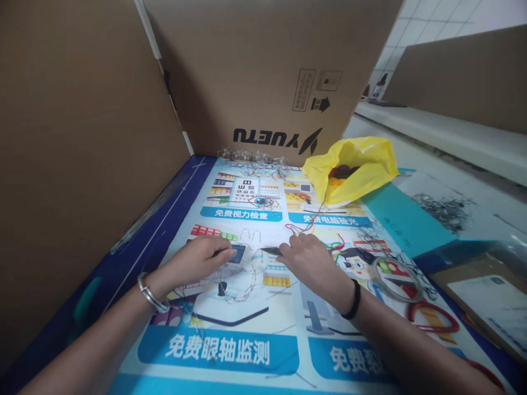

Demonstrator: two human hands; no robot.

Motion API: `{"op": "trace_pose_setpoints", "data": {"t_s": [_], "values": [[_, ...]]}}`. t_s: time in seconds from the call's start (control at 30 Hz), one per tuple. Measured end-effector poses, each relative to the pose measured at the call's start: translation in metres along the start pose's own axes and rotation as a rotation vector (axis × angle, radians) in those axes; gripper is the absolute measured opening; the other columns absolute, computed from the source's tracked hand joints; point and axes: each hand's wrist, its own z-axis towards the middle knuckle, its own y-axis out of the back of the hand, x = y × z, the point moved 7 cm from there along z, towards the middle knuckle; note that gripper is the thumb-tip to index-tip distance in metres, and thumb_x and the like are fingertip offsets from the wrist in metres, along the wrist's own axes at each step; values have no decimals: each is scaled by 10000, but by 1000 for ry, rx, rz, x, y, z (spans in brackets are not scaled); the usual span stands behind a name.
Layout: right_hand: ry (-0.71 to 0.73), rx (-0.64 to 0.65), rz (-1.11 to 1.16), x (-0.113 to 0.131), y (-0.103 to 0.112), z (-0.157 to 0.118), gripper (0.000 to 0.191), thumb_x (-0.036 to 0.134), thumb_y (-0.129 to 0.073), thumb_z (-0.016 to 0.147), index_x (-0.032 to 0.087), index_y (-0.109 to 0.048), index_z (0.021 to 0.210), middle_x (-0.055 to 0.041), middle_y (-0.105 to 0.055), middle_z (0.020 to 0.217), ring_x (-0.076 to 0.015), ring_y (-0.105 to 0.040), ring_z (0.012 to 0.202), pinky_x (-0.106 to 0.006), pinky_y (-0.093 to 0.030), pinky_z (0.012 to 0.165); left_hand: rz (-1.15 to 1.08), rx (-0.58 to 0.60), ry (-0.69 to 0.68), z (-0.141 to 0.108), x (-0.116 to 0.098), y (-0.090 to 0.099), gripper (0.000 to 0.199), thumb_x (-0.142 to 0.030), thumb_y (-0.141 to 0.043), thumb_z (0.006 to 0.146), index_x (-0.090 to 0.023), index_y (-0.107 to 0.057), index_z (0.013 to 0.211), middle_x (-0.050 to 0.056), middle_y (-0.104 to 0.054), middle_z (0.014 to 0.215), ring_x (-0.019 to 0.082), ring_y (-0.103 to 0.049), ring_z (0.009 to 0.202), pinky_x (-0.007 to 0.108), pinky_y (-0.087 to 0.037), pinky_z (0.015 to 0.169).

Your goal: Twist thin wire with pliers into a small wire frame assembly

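Note:
My left hand (pixel 206 258), with a silver bangle on its wrist, is closed in a pinch over the printed sheet. Whatever is between its fingertips is too fine to make out. Facing it, my right hand (pixel 307 263) is wrapped round a small dark pointed tool (pixel 270 251); its tip points left, and the rest is hidden in my fist. A tangle of thin wire (pixel 242 293) lies below and between the hands. Two bent wire pieces (pixel 251 235) lie just beyond them. Red and green cords (pixel 313 226) run beside my right hand.
A yellow bag (pixel 354 170) stands open at the back right. Near it a turquoise box flap (pixel 407 219) and a pile of thin dark wires (pixel 442 211) lie. Clear roll (pixel 397 280) and red-handled tool (pixel 434 318) sit by my right forearm. Cardboard walls (pixel 255 71) close off back and left.

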Motion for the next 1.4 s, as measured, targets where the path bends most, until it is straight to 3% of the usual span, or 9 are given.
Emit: {"op": "trace_pose_setpoints", "data": {"t_s": [0.53, 0.73, 0.93, 1.17, 1.4], "values": [[-59, 74, 48, -4, 4, -1, 286, 425, -460, 865, 183, -610, 834, -77, -589, 797, -237, -526, 808, -337, -321, 691, -24, -47, 10, 2, 2, 0, 288, -312, -363, 896, -167, -516, 699, -11, -546, 662, 140, -505, 616, 229, -324, 556], [-48, 26, -22, 10, 11, 2, 208, 387, -565, 815, 180, -589, 804, -80, -564, 789, -250, -502, 795, -347, -313, 667, -54, -211, 25, 1, 0, 10, 254, -282, -373, 897, -166, -535, 740, 1, -555, 708, 149, -514, 674, 253, -366, 631], [-60, 15, -54, 17, 8, -1, 141, 315, -548, 835, 177, -567, 816, -78, -552, 750, -245, -495, 752, -337, -292, 618, -84, -409, 2, -4, -3, 24, 203, -269, -411, 883, -171, -546, 768, 28, -581, 818, 171, -524, 808, 280, -384, 751], [-62, -3, 2, 7, 4, -2, 202, 381, -565, 824, 181, -565, 795, -64, -562, 737, -223, -505, 737, -321, -282, 621, -57, -290, 18, 3, -13, 19, 190, -258, -427, 862, -176, -567, 763, 18, -601, 781, 171, -538, 771, 280, -389, 705], [-101, -72, 18, -3, 25, -4, 207, 375, -526, 850, 177, -573, 809, -72, -579, 772, -224, -511, 778, -326, -292, 655, -34, -237, 20, 17, -26, 14, 212, -256, -403, 862, -184, -578, 765, 6, -621, 771, 162, -554, 735, 260, -386, 658]]}}
